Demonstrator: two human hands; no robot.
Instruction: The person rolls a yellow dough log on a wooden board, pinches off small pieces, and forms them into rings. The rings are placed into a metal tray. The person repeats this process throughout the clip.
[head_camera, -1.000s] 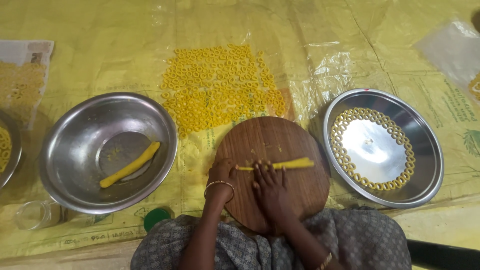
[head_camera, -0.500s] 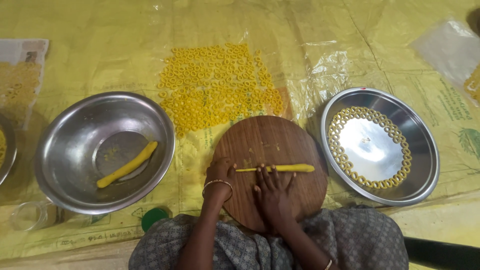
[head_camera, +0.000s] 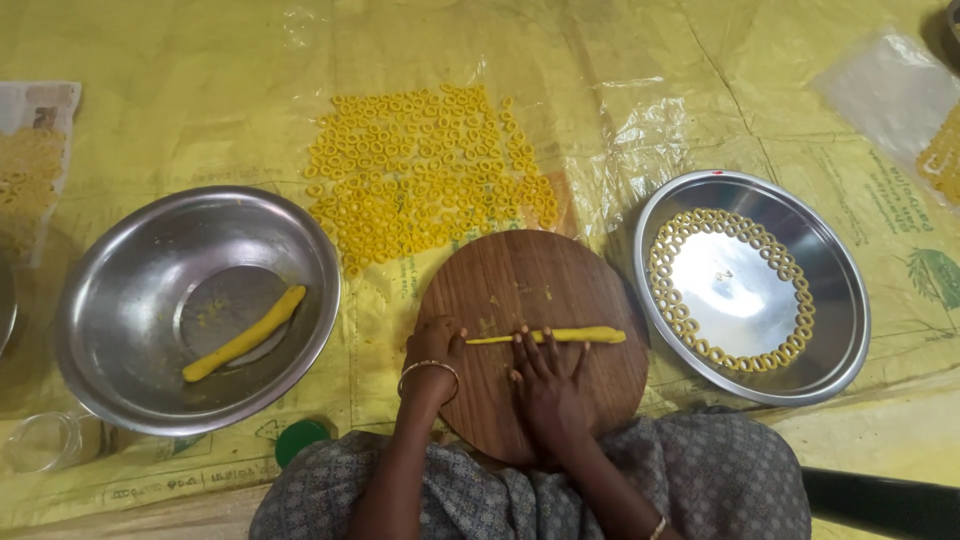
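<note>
Dough rope (head_camera: 560, 336) lies across the round wooden board (head_camera: 520, 290) at lower centre; right hand (head_camera: 548, 385) presses flat on it, fingers spread, left hand (head_camera: 435, 348) pinching its thin end.

on the round wooden board (head_camera: 530, 290) a thin yellow dough rope (head_camera: 550, 337) lies crosswise; the right hand (head_camera: 548, 385) lies flat on it, the left hand (head_camera: 435, 345) at its thin end. left of the board, a steel bowl (head_camera: 120, 300) holds a dough roll (head_camera: 243, 334); right of it, a steel plate (head_camera: 840, 300) ringed with dough rings (head_camera: 680, 235).
</note>
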